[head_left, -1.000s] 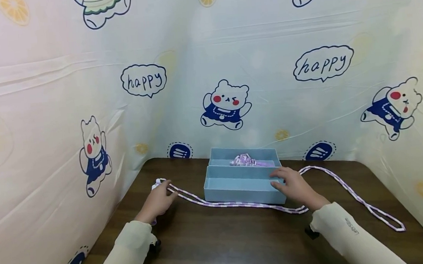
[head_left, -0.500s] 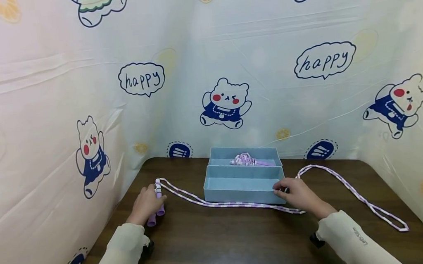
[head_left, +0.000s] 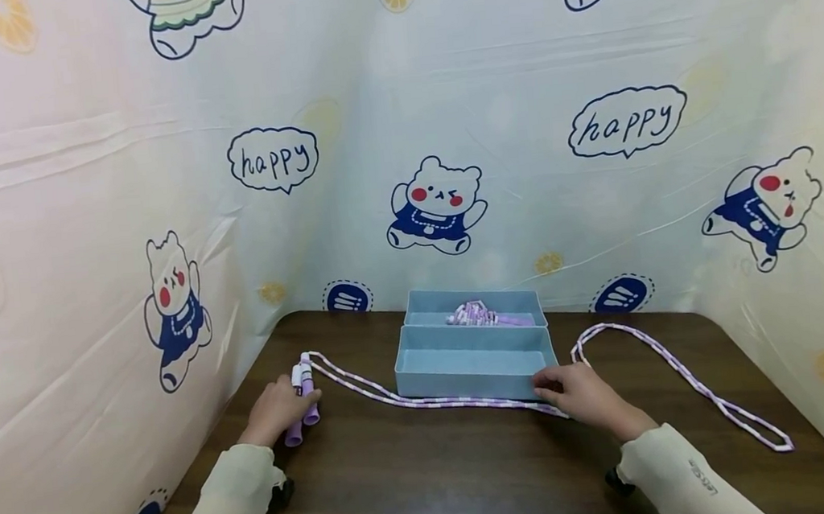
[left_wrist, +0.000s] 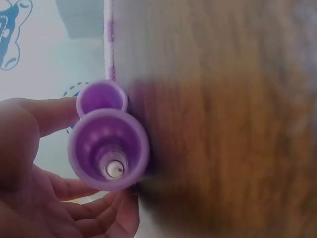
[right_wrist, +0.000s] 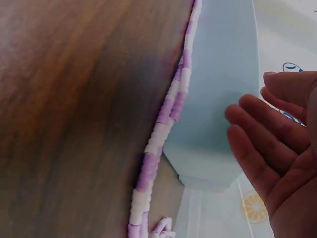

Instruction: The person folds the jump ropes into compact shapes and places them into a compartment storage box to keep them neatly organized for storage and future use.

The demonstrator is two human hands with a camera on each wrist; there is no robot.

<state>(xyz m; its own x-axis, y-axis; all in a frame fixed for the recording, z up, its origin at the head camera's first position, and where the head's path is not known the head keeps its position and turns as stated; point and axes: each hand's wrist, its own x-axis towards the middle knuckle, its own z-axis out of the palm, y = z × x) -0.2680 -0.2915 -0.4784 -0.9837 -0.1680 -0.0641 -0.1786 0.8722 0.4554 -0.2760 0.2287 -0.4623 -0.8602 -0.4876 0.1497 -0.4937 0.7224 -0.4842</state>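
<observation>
A purple-and-white beaded jump rope (head_left: 698,386) lies across the brown table, passing along the front of a light blue box (head_left: 436,383). Its two purple handles (head_left: 310,411) lie side by side at the left. My left hand (head_left: 274,417) holds them between thumb and fingers; in the left wrist view the flared handle ends (left_wrist: 141,156) face the camera. By the box's front right corner is my right hand (head_left: 589,398), fingers loosely bent and gripping nothing. In the right wrist view its fingers (right_wrist: 260,121) overlap the box wall (right_wrist: 218,74), with the doubled rope (right_wrist: 158,134) running past.
Behind the front tray sits a second blue section (head_left: 427,314) of the box, with a bundled purple-and-white jump rope (head_left: 473,314) in it. A patterned cloth (head_left: 350,213) hangs around the table's back and sides.
My left hand has moved left and toward me off the rope's upper end, down to the handles. My right hand has drawn down from above the box to its front right corner.
</observation>
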